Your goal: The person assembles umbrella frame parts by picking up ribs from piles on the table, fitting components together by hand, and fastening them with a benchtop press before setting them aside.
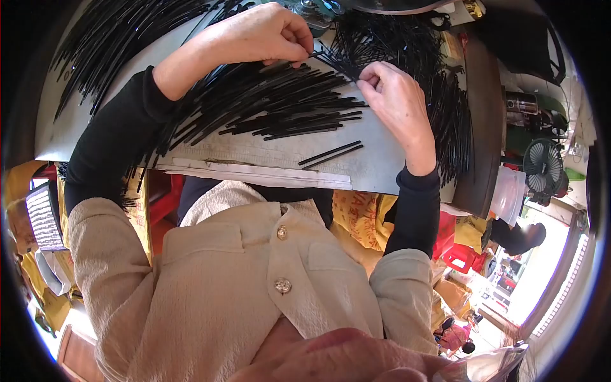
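Fingers of my left hand [277, 37] are pinched on the end of a thin black strip [316, 55] above the table [254, 149]. Thumb and forefinger of my right hand [396, 95] are pressed together on the dark strands between the two hands; the exact piece is hard to make out. Beneath my hands lies a fanned heap of black sticks [273, 102]. Two separate black sticks [332, 155] lie side by side near the table's front edge.
A tangled black pile [388, 41] lies beyond my right hand, with more black strips [453, 127] along the right side. Another bundle [108, 44] fills the back left. A white strip [267, 175] runs along the front edge. A fan [543, 162] stands at the right.
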### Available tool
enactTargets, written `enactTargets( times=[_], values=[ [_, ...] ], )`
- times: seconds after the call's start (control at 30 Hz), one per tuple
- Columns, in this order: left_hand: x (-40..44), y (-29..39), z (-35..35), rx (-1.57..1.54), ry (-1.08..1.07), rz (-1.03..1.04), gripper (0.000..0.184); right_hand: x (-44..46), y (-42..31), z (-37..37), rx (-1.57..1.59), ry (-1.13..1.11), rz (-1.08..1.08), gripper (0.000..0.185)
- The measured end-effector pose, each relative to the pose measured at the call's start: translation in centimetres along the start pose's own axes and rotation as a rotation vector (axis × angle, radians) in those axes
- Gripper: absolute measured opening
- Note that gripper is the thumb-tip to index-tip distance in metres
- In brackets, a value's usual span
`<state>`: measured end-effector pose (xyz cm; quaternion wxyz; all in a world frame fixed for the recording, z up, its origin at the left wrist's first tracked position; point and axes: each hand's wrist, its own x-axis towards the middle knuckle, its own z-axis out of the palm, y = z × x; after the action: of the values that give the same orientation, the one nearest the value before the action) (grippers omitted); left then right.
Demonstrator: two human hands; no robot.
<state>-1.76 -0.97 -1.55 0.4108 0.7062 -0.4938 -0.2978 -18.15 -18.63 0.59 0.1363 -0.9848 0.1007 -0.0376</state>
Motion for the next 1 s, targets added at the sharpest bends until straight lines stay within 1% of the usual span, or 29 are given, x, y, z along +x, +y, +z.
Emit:
enactTargets(
  times=[0.13,0.2,0.3,0.4,0.53,0.63,0.7,0.77,0.87,1.0],
  values=[
    [-0.4,0.0,0.1,0.012,0.038,-0.02,0.028,0.0,0.0,0.3,0.011,0.015,0.0,0.011],
    [-0.4,-0.5,0.1,0.045,0.024,0.012,0.031,-0.1,0.2,0.5,0.022,0.036,-0.016,0.011],
    [-0.3,-1.0,-0.2,0.112,-0.013,-0.001,0.032,-0.1,0.2,0.6,0.042,0.057,-0.045,0.01],
    [-0.5,-0.8,-0.2,0.108,0.015,-0.005,0.033,-0.2,0.1,0.3,0.029,0.034,-0.036,0.01],
    [-0.6,-0.5,-0.6,0.134,-0.01,-0.047,0.035,-0.3,-0.2,0.1,0.085,0.037,-0.006,0.01],
    [-0.6,-0.7,-0.5,0.106,0.021,-0.003,0.034,-0.2,0.1,0.2,0.098,0.048,-0.01,0.01],
    [-0.6,-0.8,-0.6,0.007,-0.017,0.01,0.032,-0.1,0.6,0.6,0.113,0.052,-0.013,0.01],
    [-0.6,-0.8,-0.6,-0.009,-0.014,-0.003,0.031,-0.1,0.9,0.8,0.182,0.075,-0.014,0.01],
    [-0.7,-0.6,-0.7,-0.045,-0.006,-0.023,0.031,0.0,0.6,0.5,0.195,0.077,0.013,0.011],
    [-0.6,-0.8,-0.7,-0.046,0.005,-0.026,0.033,-0.7,-0.1,-0.6,0.123,0.021,0.048,0.013]
  ],
)
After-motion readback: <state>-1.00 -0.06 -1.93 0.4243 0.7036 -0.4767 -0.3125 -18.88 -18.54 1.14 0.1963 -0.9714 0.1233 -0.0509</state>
